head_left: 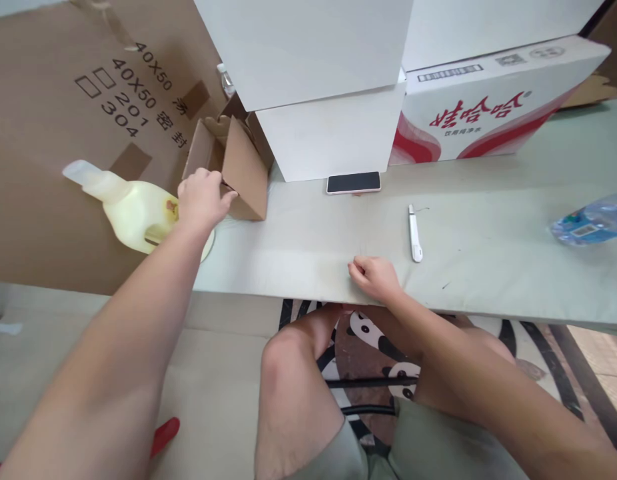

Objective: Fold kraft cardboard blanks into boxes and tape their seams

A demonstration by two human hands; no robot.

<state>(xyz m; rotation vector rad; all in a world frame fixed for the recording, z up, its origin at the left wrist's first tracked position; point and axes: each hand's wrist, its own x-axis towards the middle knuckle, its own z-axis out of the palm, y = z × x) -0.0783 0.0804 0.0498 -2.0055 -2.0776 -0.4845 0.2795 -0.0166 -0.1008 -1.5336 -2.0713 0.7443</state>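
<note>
The left hand (203, 193) grips the rim of an open carton (246, 175) at the table's (308, 253) left, beside a yellow jug (138, 213); the right hand (376, 277), loosely clenched, rests near a white cutter (414, 235).

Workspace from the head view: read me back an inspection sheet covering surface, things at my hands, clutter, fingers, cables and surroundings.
Surface: pale table, a few small dark marks toward the front right.
Things at hand: small cardboard box, open at the top; yellow bottle, partly behind the left forearm.
Clutter: phone by the white boxes; white cutter-like tool; water bottle at the right.
Fingers: left hand at the small cardboard box's near edge, grip unclear; right hand curled near the table's front edge, nothing visible in it.
Cables: nothing seen.
Surroundings: large brown carton at the left, red-and-white carton at the back, panda-patterned mat below.
</note>
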